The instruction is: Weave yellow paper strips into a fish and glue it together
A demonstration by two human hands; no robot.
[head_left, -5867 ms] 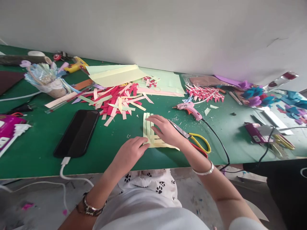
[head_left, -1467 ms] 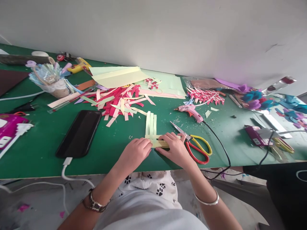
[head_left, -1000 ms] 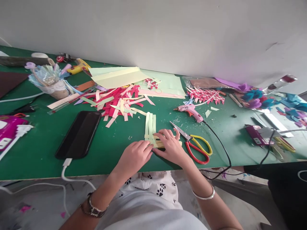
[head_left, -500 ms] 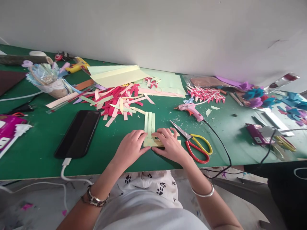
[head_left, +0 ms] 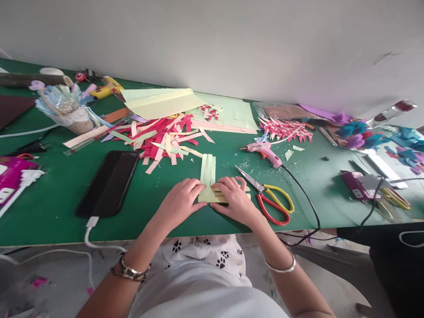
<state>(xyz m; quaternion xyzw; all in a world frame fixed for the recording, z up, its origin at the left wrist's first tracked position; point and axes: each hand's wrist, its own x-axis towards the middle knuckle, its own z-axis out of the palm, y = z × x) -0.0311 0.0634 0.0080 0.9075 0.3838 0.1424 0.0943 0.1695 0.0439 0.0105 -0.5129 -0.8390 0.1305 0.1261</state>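
Both hands flat on the woven paper strips (head_left: 208, 183): left hand (head_left: 180, 203) and right hand (head_left: 236, 201), fingers spread, gripping nothing. Best kept pressing evenly, strips square, snug.

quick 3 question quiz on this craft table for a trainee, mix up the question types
1. True or false: both hands rest on the woven pale strips.
2. The scissors lie beside which hand: A left hand, B right hand?
3. What colour is the glue gun beyond the scissors?

Key: 1 true. 2 B. 3 pink.
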